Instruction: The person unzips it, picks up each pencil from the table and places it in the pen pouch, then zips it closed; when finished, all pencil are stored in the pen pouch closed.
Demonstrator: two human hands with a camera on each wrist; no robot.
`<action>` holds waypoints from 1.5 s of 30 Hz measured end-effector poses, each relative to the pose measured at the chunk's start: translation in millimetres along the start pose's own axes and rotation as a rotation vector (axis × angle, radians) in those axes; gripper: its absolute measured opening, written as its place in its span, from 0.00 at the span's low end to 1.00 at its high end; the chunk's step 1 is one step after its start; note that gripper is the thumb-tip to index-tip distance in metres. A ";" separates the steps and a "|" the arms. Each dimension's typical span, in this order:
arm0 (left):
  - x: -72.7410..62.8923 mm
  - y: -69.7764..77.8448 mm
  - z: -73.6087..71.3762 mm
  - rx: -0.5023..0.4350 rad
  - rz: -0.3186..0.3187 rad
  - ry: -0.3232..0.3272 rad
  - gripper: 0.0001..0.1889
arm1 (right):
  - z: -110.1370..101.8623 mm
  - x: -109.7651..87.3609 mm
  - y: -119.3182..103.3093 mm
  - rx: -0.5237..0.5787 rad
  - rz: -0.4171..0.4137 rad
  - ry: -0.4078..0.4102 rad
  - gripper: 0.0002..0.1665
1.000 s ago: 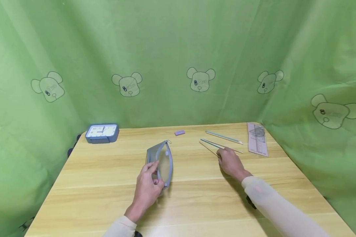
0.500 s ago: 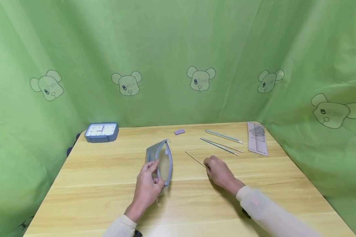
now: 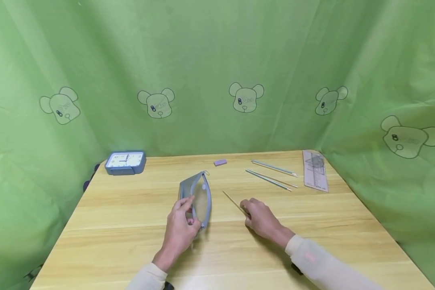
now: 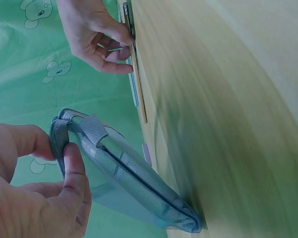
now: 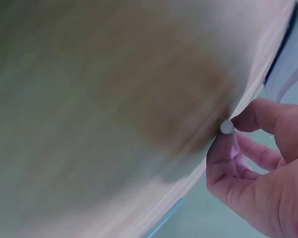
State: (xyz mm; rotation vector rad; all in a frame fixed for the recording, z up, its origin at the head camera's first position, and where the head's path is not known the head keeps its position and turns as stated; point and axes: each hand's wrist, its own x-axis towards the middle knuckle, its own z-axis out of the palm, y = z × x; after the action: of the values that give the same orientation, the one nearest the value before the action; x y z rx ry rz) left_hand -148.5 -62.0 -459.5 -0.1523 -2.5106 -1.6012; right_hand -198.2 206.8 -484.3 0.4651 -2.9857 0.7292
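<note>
Left hand [image 3: 181, 231] pinches the near rim of the grey mesh zip pouch [image 3: 197, 197], thumb and fingers curled on the fabric, holding its mouth apart on the pale wooden table [image 3: 130, 241]. Right of the pouch, right hand [image 3: 261, 219] pinches the near end of a thin tan wooden pencil [image 3: 233, 201], tip angled toward the pouch. Beyond the pouch: two pale-blue pencils [image 3: 272, 174], small lilac eraser [image 3: 220, 162], clear plastic ruler [image 3: 314, 170], blue rectangular clock [image 3: 125, 162].

Wood table [image 3: 130, 225] w/ clock [image 3: 125, 162], eraser [image 3: 220, 162], pencils [image 3: 272, 174]
</note>
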 end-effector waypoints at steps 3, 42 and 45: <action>0.2 -0.2 -0.2 0.004 0.002 0.001 0.39 | -5.0 -0.2 -2.1 0.082 0.043 0.019 0.29; -0.4 -1.0 6.2 -0.001 0.072 -0.027 0.39 | 14.1 70.8 -118.9 0.839 0.327 -0.206 0.23; 1.3 -0.3 6.4 -0.002 0.075 -0.008 0.38 | 19.3 74.3 -117.6 0.808 0.318 -0.188 0.22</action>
State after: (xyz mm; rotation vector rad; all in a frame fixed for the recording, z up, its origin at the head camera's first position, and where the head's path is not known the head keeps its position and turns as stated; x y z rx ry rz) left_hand -150.3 -56.3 -462.1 -0.2509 -2.4780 -1.5771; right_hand -233.6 77.9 -441.4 0.0542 -2.8211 2.0322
